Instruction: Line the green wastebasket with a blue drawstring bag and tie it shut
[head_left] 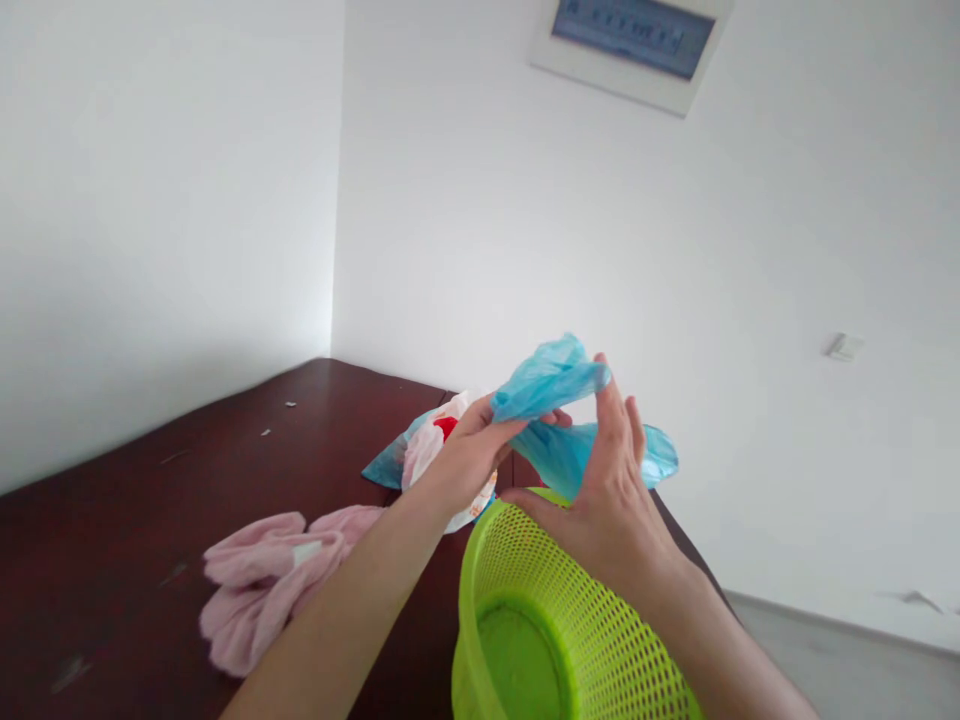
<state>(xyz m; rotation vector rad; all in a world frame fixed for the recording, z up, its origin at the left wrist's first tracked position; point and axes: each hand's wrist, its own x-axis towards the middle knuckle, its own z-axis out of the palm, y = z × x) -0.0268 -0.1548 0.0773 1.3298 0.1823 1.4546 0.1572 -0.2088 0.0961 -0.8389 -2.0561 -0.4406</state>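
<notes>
Head view: near the far side of the perforated basket [471, 600], your left grip [472, 450] pinches a crinkled blue bag [546, 383] (long axis sideways, tail rightward); your spread right grip [619, 500] touches it.

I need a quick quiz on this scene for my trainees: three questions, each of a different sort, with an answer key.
1. Multiple choice: What does the person's left hand hold?
A) A sponge
B) A blue plastic bag
C) A spoon

2. True or false: The pink cloth lies inside the green basket.

3. Fill in the blank: The wall of the green basket is pierced with many small ____.

Key:
1. B
2. False; the pink cloth lies on the dark table, outside the green basket.
3. holes
</notes>
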